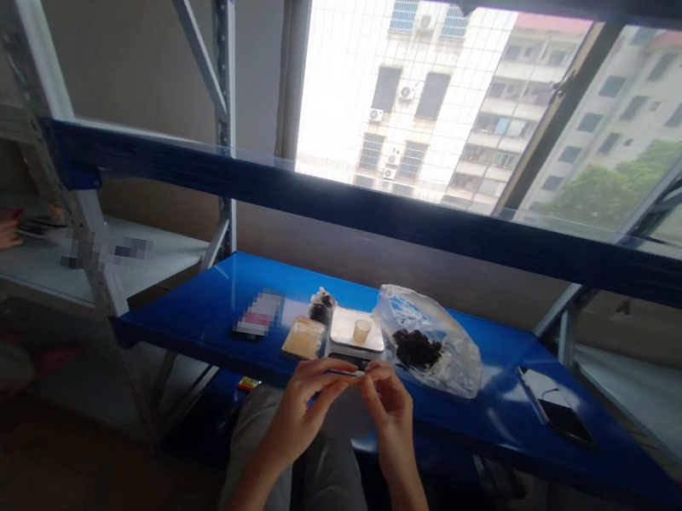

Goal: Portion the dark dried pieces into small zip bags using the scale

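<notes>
My left hand and my right hand meet just in front of the table's near edge, fingers pinched. Between their fingertips is a small, thin, pale piece, too small to name. Right behind them stands a small white scale, with a little translucent cup on its pan. Left of the scale lies a clear packet of pale yellowish material, and behind that a small bag of dark pieces. To the right, a large open plastic bag holds a heap of black pieces.
A phone lies on the blue table at the left; another dark phone-like device rests at the right. A blue shelf beam crosses above. At far left, another person's hand is over a white table.
</notes>
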`<state>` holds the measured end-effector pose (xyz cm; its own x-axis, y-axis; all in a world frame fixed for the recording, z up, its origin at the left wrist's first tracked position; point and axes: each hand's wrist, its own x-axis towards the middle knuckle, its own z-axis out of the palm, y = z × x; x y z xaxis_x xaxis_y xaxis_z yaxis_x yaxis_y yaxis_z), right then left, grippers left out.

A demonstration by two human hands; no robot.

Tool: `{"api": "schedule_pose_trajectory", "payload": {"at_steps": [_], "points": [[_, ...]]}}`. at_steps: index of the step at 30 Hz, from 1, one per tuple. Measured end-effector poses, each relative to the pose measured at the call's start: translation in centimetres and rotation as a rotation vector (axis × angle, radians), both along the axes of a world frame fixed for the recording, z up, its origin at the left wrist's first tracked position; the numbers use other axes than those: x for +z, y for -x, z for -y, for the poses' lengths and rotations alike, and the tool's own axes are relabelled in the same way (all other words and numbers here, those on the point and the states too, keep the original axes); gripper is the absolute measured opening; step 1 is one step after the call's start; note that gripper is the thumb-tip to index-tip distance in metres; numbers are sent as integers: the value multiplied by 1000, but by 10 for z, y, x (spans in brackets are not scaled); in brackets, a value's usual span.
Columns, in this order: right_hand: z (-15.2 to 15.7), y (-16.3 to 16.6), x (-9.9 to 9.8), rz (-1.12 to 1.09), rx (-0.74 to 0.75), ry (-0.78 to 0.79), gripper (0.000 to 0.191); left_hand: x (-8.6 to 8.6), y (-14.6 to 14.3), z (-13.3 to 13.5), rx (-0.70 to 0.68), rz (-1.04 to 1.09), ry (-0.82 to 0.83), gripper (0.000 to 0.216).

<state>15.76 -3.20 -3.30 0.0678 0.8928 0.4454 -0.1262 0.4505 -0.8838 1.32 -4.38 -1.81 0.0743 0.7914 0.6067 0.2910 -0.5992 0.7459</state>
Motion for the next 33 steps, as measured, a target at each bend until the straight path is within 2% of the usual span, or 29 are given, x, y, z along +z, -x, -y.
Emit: {"api": "schedule_pose_trajectory", "payload": {"at_steps": [5,11,15,19,24,27,30,33], "points": [[12,-1,1,106,91,-35,19,-5,1,-2,93,71,5,24],[18,-9,0,72,-119,9,31,3,-1,8,-68,-15,75,23],[24,-10,5,66,-139,-6,32,8,-2,14,-123,-55,104,25],[32,-12,10,69,-163,-62,32,9,-2,19,-111,-55,160,24],[32,-19,13,108,-199,-101,28,6,-12,23,13,71,142,12],[27,-20,14,168,-169,-105,21,2,-16,18,84,181,143,18],[21,-16,16,220,-128,-130,13,1,-13,14,82,256,165,17],[11,-11,13,237,-91,-170,14,1,-8,13,23,296,159,21]]}}
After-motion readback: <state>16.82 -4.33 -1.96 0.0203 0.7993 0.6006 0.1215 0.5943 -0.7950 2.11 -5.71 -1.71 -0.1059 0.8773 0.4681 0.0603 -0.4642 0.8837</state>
